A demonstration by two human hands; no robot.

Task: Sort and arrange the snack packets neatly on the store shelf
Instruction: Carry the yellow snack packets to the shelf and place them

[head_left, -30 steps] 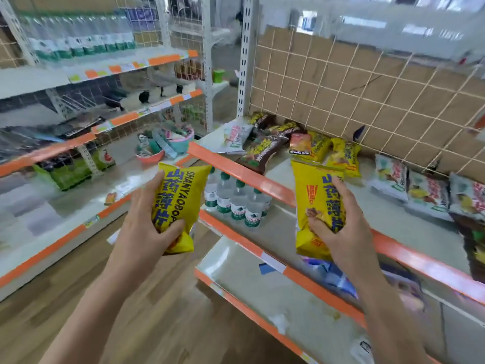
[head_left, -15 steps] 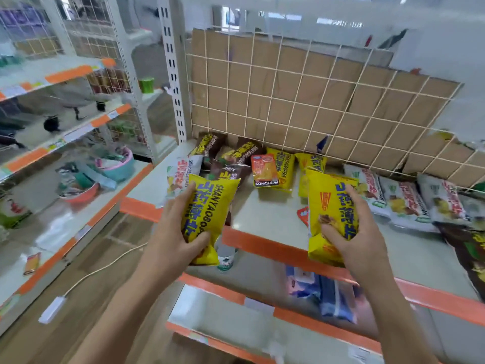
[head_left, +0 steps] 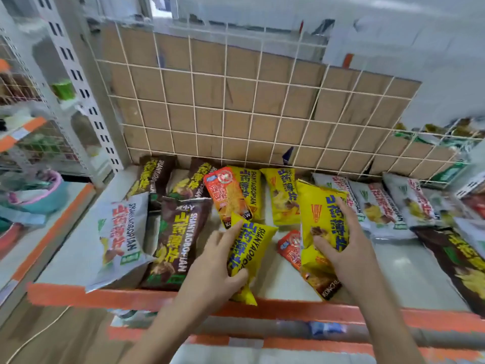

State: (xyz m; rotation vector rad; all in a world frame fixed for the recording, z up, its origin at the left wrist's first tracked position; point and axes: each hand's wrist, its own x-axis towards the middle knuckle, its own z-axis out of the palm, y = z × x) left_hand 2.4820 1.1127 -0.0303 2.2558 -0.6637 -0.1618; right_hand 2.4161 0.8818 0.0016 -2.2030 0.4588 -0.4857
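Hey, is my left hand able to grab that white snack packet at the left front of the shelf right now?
Probably not yet: the left hand grips a yellow packet, so it is full. The white packet itself lies uncovered, with nothing in the way.

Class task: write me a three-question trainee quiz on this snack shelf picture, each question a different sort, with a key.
1. True or false: the left hand grips the left yellow packet while the right hand grips the right yellow packet.
2. The shelf's front edge is: A green, B orange, C blue.
3. Fill in: the wire grid behind the packets covers brown ___.
Key: 1 true; 2 B; 3 cardboard.
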